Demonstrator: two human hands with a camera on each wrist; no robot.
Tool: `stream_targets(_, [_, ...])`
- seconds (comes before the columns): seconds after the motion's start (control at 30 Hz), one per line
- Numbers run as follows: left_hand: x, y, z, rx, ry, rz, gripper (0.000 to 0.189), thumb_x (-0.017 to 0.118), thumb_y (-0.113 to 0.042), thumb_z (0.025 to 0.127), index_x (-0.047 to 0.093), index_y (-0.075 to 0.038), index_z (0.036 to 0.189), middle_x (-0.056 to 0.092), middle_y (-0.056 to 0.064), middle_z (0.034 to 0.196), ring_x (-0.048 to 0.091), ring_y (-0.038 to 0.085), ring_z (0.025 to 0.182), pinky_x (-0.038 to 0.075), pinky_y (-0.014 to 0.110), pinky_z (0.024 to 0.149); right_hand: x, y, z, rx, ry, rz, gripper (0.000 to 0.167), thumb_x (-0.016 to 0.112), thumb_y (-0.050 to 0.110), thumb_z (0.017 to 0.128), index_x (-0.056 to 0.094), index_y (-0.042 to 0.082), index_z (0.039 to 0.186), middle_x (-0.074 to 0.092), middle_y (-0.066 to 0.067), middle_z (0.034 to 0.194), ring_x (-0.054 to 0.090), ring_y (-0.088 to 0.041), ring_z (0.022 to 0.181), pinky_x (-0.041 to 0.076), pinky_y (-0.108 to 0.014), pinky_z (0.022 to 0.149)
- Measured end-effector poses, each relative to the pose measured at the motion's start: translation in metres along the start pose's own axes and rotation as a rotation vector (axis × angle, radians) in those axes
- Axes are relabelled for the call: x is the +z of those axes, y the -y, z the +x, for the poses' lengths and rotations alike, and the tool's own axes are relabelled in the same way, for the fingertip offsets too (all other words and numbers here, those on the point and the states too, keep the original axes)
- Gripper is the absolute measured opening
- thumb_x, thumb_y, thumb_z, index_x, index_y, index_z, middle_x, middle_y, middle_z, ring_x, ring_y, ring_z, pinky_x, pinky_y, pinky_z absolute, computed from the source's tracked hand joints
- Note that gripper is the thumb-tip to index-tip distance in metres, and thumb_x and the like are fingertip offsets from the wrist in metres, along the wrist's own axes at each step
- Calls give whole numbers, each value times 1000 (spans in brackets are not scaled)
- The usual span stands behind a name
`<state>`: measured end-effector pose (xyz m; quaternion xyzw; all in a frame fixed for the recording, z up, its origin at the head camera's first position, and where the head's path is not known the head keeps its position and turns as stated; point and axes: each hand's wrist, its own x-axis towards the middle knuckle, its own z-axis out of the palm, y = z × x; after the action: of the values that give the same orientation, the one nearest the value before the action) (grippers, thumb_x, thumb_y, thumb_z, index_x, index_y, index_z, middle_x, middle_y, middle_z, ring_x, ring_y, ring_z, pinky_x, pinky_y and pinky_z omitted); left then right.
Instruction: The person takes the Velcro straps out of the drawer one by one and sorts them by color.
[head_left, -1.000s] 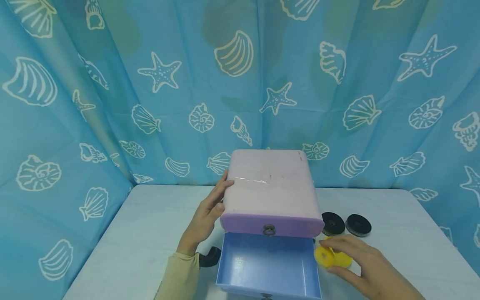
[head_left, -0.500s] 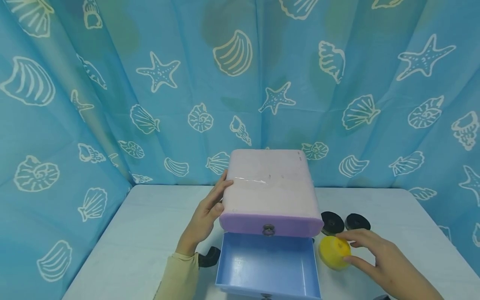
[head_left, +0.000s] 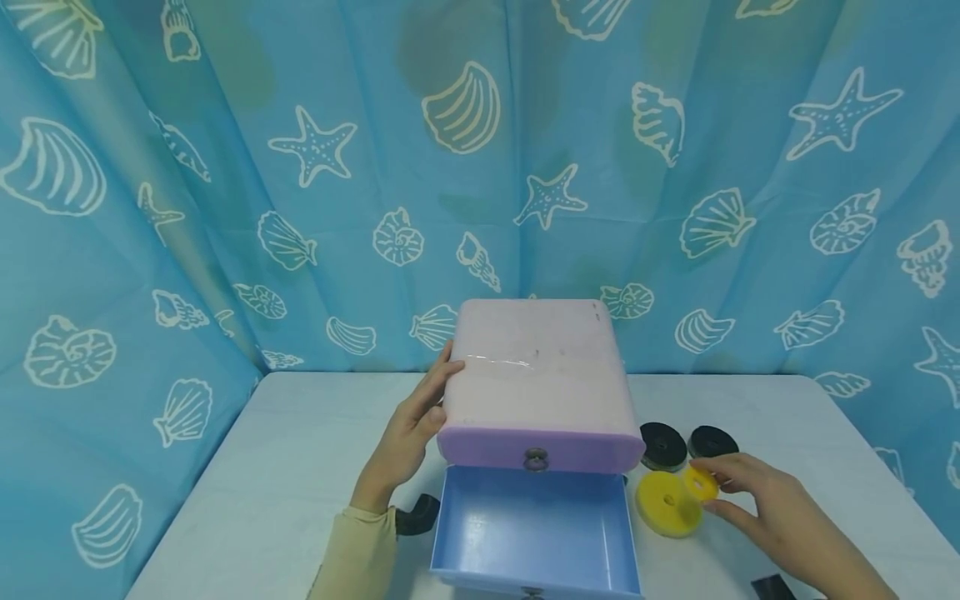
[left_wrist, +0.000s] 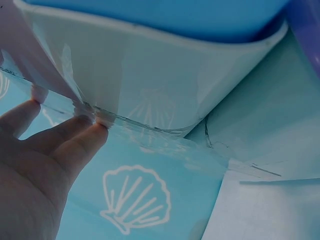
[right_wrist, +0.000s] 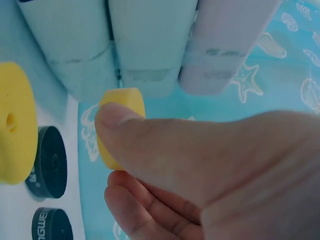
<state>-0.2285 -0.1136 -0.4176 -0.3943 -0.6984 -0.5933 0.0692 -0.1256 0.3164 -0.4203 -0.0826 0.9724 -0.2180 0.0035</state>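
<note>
My right hand [head_left: 780, 504] pinches a small yellow disc [head_left: 701, 482] with a hole in its middle, thumb on one side and fingers on the other. It overlaps the right edge of a larger yellow disc [head_left: 667, 505], which lies on the table and also has a centre hole. My left hand [head_left: 405, 442] rests with extended fingers against the left side of a small drawer cabinet [head_left: 540, 375] with a pink top. In the left wrist view its fingertips touch the cabinet's side. Below the purple drawer front [head_left: 480, 450], a blue drawer [head_left: 536, 525] stands pulled out.
Two black discs [head_left: 663, 447] [head_left: 713, 442] lie right of the cabinet, behind the yellow ones. A black elbow-shaped piece [head_left: 417, 515] lies by the left wrist. Another dark piece [head_left: 772, 587] shows at the bottom right. A blue shell-print curtain [head_left: 480, 192] hangs behind the table.
My right hand has moved the small yellow disc rightward, from beside the blue drawer across the larger disc, turning it on the way. The left hand has kept its place on the cabinet.
</note>
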Motion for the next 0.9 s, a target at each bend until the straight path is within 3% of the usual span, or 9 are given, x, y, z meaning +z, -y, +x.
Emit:
stream_targets(0.57, [-1,0,0,5,-3,-5,59,42,-43,108,37,-9,156,8,4,169,9,28,154,24,61,114,8,-27,13,79,56,-33,47,82,8,81,66,1,125,67,-18,112,67,-35,93,58,-50,78])
stream_targets(0.9, [-1,2,0,-7,-9,10,61,43,-48,106,37,-14,156,9,2,169,11,24,154,26,57,114,17,-39,18,112,72,-82,43,81,3,80,66,-4,120,65,-24,109,66,-39,93,57,-53,79])
